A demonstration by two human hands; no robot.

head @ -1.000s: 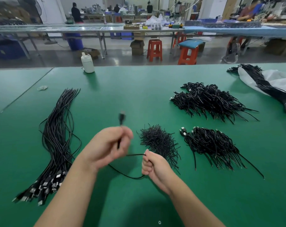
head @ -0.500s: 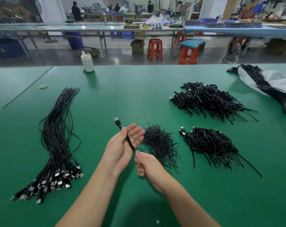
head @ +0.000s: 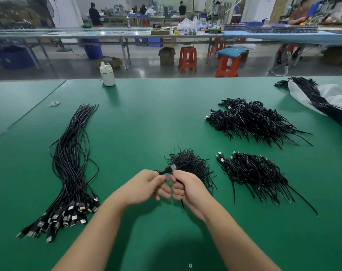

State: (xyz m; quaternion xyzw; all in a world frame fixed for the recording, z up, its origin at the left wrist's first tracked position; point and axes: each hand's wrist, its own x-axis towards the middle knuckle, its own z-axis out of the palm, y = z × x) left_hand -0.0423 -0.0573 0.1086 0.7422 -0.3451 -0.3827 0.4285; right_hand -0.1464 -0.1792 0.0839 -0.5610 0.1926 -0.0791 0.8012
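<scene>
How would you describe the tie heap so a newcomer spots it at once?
On the green table, look just past the left hand and right hand. The tie heap is the smallest black pile; unlike the cable pile on its right, it shows no plugs, only short loose strands.

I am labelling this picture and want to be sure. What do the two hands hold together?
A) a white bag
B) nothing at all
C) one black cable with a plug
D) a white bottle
C: the left hand and the right hand both grip one black cable, and its plug sticks up between them, in front of the small pile of short wires.
</scene>
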